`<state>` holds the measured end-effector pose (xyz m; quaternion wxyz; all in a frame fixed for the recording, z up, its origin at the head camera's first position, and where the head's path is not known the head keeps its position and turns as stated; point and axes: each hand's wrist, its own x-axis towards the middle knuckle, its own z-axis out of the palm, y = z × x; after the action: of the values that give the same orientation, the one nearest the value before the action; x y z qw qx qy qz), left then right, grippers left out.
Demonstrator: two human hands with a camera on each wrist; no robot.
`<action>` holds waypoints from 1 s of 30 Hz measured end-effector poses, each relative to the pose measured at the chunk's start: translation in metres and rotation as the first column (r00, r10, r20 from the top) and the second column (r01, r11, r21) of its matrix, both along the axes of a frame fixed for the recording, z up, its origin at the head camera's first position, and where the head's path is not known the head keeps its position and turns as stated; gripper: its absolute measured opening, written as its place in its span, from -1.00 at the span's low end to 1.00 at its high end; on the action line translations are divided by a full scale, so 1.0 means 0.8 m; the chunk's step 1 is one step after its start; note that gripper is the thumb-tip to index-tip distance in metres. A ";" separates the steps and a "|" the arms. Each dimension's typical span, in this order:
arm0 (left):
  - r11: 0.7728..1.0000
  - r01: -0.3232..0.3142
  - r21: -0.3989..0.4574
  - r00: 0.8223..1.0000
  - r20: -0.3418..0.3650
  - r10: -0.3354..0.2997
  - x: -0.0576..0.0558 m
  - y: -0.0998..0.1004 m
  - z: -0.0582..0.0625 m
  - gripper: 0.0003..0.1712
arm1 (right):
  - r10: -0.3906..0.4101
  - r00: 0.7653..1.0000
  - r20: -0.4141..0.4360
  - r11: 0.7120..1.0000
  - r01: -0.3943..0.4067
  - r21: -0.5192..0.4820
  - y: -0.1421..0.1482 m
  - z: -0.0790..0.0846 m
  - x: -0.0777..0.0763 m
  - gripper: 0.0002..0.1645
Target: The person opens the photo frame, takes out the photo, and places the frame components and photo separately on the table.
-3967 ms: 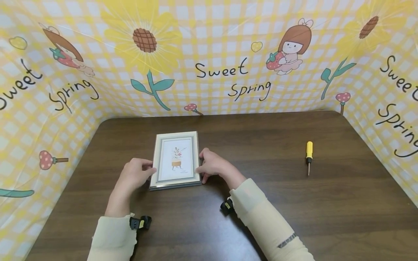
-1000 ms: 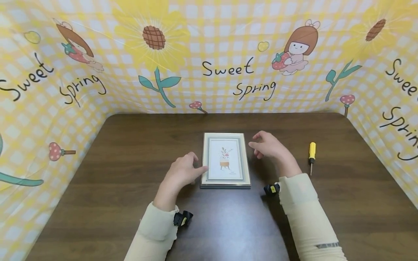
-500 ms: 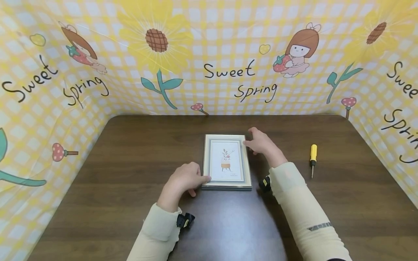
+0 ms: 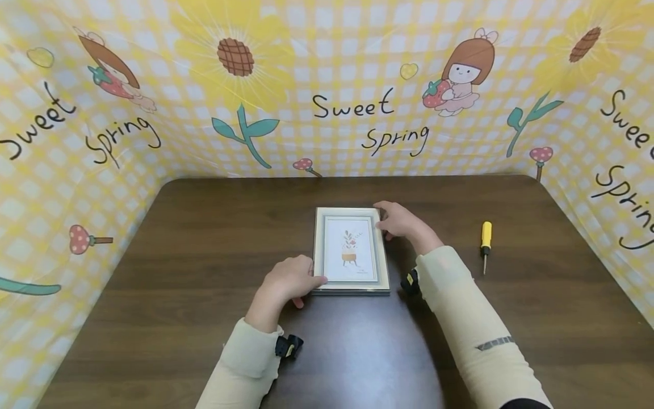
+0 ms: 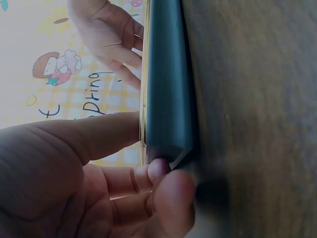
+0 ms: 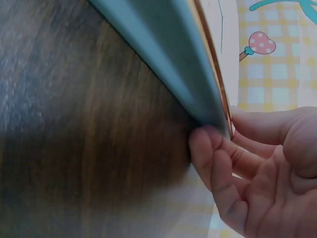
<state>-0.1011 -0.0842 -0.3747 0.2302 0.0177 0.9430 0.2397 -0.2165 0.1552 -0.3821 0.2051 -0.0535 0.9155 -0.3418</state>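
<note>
A picture frame [image 4: 351,250], cream-rimmed with a potted-plant print, lies face up on the table. My left hand [image 4: 287,278] grips its lower left corner, the thumb on the front border. In the left wrist view that hand's fingers [image 5: 173,201] curl against the frame's dark blue-green side [image 5: 168,74]. My right hand [image 4: 403,220] holds the upper right edge. From the right wrist, its thumb lies at the front rim and its fingers [image 6: 205,144] bend against the side wall [image 6: 168,54]. The frame's back is hidden.
A yellow-handled screwdriver [image 4: 486,238] lies to the right on the brown wooden table [image 4: 204,244], its tip toward the near side. Behind and on both sides of the table hangs a yellow checked cloth [image 4: 286,85] with printed flowers and figures.
The picture frame has shifted from the left to mid-table. Since a second ago my right hand has come in to its upper right edge, and my left hand has slid down to its lower left corner.
</note>
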 end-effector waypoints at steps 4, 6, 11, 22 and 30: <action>1.000 0.010 0.005 1.000 0.002 -0.010 0.000 -0.002 0.000 -0.63 | 0.002 1.000 0.017 0.999 -0.002 -0.034 0.000 -0.003 -0.003 -0.34; 1.000 0.025 0.005 1.000 0.003 -0.025 -0.001 -0.002 0.000 -0.63 | 0.004 1.000 0.029 0.999 -0.002 -0.046 0.002 -0.005 -0.004 -0.34; 0.998 0.062 0.014 0.998 -0.028 -0.062 -0.001 -0.002 0.004 -0.65 | -0.010 0.999 0.042 0.996 0.014 -0.092 0.004 -0.006 -0.005 -0.36; 0.987 0.025 0.161 0.998 -0.053 -0.017 -0.003 -0.012 0.006 -0.66 | -0.030 0.998 0.051 0.989 0.037 -0.143 -0.002 -0.005 -0.002 -0.38; 0.978 -0.015 0.209 0.999 -0.037 0.023 -0.005 -0.018 0.012 -0.68 | -0.064 0.996 0.055 0.987 0.071 -0.143 -0.008 -0.006 0.003 -0.39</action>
<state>-0.1047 -0.0990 -0.3654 0.2063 0.0375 0.9170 0.3393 -0.2143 0.1488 -0.3872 0.2120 -0.0287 0.8841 -0.4154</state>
